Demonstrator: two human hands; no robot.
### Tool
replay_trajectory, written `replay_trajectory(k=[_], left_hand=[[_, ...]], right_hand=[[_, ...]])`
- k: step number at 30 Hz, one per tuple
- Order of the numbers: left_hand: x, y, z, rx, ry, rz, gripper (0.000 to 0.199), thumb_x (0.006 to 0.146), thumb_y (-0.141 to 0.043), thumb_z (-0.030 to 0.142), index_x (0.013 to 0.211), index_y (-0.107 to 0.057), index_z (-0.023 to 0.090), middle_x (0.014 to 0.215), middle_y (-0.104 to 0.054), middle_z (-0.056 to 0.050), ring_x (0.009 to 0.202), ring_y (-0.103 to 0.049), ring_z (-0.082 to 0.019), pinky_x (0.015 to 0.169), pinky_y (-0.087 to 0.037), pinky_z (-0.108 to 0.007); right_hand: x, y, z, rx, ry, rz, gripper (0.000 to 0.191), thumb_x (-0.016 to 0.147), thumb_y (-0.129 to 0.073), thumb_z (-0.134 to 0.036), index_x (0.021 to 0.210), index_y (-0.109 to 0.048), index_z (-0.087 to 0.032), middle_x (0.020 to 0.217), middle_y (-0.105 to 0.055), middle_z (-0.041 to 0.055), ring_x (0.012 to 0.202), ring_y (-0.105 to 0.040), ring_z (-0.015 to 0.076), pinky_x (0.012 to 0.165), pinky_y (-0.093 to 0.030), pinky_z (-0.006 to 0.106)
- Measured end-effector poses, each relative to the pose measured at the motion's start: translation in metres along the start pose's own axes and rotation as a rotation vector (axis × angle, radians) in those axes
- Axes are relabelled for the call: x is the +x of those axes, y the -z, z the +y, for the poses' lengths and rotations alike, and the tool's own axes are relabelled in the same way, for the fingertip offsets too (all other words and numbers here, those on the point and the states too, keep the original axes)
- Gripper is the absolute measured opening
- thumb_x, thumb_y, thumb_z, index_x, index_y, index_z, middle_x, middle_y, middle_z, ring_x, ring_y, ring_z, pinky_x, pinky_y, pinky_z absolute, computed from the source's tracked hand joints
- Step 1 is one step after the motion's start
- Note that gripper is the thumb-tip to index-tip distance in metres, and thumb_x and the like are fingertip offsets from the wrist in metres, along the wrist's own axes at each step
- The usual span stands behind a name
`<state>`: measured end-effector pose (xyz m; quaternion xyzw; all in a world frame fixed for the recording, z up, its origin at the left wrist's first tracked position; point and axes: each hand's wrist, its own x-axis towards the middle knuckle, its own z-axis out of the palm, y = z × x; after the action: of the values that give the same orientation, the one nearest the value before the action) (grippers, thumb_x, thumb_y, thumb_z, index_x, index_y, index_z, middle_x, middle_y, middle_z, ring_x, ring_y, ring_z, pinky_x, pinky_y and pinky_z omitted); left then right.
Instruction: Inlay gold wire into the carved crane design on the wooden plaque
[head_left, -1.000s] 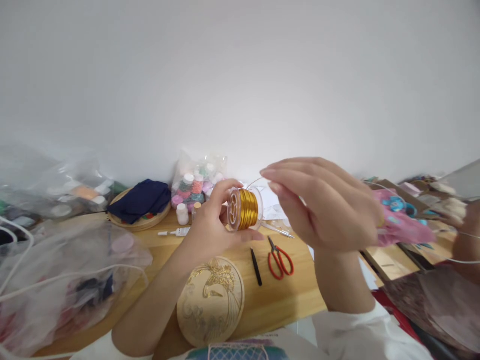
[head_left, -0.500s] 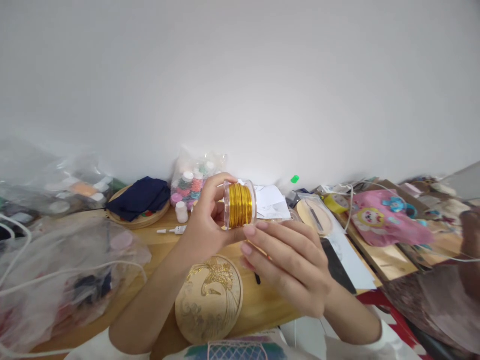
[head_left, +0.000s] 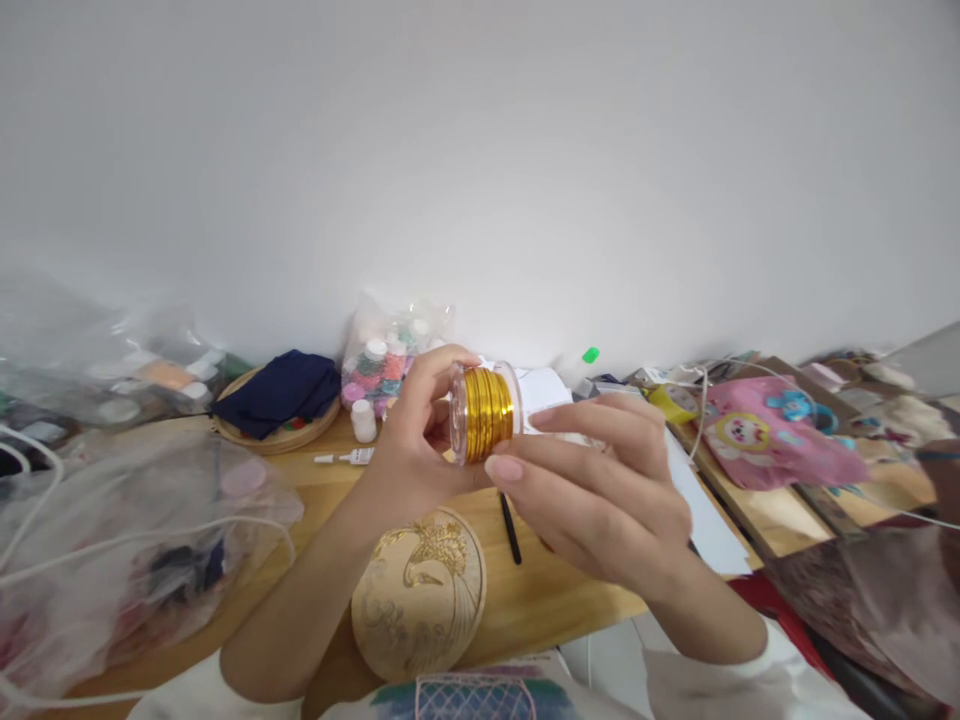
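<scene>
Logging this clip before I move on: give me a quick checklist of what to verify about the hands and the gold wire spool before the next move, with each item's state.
1. Left hand grips the spool, held above the table: ok.
2. Right hand at the spool, fingertips against its near side: ok.
3. Loose wire end pinched by the right fingers: cannot tell, too thin to see.
4. Wire sits wound neatly between the clear flanges: ok.
5. Scissors in sight: not ok, none visible; only a black tool shows beside the right hand.
6. Carved wooden disc lies apart from both hands: ok.
</scene>
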<state>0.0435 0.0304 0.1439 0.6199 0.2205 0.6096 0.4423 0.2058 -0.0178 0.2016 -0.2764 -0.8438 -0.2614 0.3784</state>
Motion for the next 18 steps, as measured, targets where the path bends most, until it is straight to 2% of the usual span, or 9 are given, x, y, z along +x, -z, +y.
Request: replay_trajectory(k=[2,3,6,9,12,14,18], left_hand=[[-0.001,0.001,0.001,0.048,-0.014,-0.005,0.056,0.068,-0.080,0.026,0.114,-0.049,0.034,0.094,-0.060,0.004,0.067,-0.059,-0.010,0.053,-0.053,-0.021],[-0.002,0.001,0.001,0.075,-0.021,-0.011,0.058,0.067,-0.081,0.025,0.115,-0.048,0.033,0.097,-0.060,0.004,0.069,-0.060,-0.011,0.056,-0.054,-0.022],[-0.002,0.002,0.002,0.137,-0.038,-0.022,0.060,0.068,-0.082,0.025,0.117,-0.047,0.032,0.101,-0.059,0.002,0.074,-0.061,-0.012,0.061,-0.055,-0.022],[-0.001,0.002,0.002,0.141,-0.074,-0.023,0.059,0.068,-0.082,0.030,0.115,-0.047,0.032,0.101,-0.058,0.002,0.074,-0.061,-0.012,0.060,-0.053,-0.022],[0.001,0.001,0.002,0.123,-0.065,-0.034,0.059,0.067,-0.081,0.032,0.114,-0.046,0.032,0.104,-0.059,0.002,0.079,-0.062,-0.012,0.061,-0.051,-0.021],[0.001,0.001,0.002,0.113,-0.005,-0.046,0.059,0.068,-0.081,0.029,0.115,-0.044,0.032,0.106,-0.060,0.001,0.077,-0.062,-0.011,0.060,-0.050,-0.019],[0.003,0.003,0.001,0.084,0.081,-0.029,0.067,0.064,-0.083,0.025,0.118,-0.044,0.033,0.103,-0.059,0.003,0.072,-0.060,-0.009,0.059,-0.048,-0.019]], right_hand=[[0.004,-0.002,0.003,0.062,-0.032,0.063,0.027,0.084,-0.066,-0.014,0.109,-0.062,-0.024,0.099,-0.072,0.0009,0.102,-0.062,0.0176,0.088,-0.053,0.034],[0.006,-0.003,0.004,0.097,-0.066,0.054,0.030,0.082,-0.068,-0.015,0.110,-0.061,-0.023,0.106,-0.070,0.0042,0.107,-0.061,0.0192,0.091,-0.053,0.036],[0.010,-0.002,0.012,0.225,-0.208,-0.080,0.050,0.080,-0.071,-0.026,0.127,-0.052,-0.021,0.128,-0.058,0.0119,0.124,-0.054,0.0245,0.101,-0.051,0.042],[0.011,-0.002,0.022,0.457,-0.342,-0.257,0.073,0.080,-0.072,-0.033,0.142,-0.036,-0.022,0.143,-0.048,0.0141,0.134,-0.048,0.0258,0.105,-0.050,0.043],[0.013,-0.007,0.030,0.762,-0.428,-0.414,0.075,0.082,-0.070,-0.027,0.144,-0.030,-0.022,0.140,-0.053,0.0140,0.128,-0.055,0.0208,0.104,-0.051,0.037],[0.014,-0.013,0.033,0.906,-0.480,-0.457,0.069,0.082,-0.068,-0.022,0.141,-0.032,-0.021,0.132,-0.058,0.0126,0.119,-0.061,0.0178,0.101,-0.053,0.034],[0.019,-0.023,0.037,0.927,-0.570,-0.470,0.065,0.078,-0.070,-0.021,0.135,-0.040,-0.018,0.125,-0.062,0.0131,0.101,-0.068,0.0168,0.092,-0.058,0.034]])
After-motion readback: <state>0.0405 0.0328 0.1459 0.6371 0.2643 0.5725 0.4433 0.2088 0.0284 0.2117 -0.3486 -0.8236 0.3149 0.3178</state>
